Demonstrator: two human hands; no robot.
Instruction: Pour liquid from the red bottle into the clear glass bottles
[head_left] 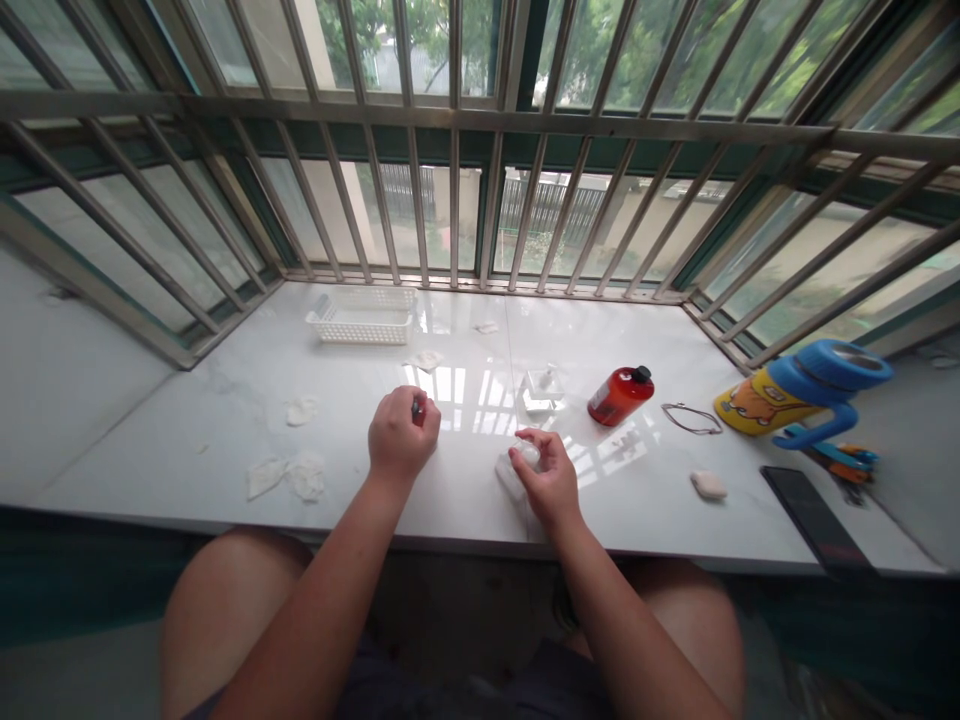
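Observation:
My left hand [401, 435] is closed in a fist above the white counter [465, 490]. A small dark and reddish bit shows at its thumb side, but the fingers hide what it is. Thumb and fingers of my right hand [549, 478] curl around a clear, rounded object [529, 455] near the counter's front edge. Just beyond that hand stands a small clear, square-based container [543, 392]. Farther right, a red bottle [619, 397] with a black cap sits tilted in view.
A white perforated basket [362, 325] lies at the back left. Crumpled tissues [304, 475] are scattered on the left. To the right are a cord loop [691, 419], a pale earbud-like case [708, 486], a phone [817, 520] and a blue-yellow flask [795, 390]. Metal bars [487, 122] line the window.

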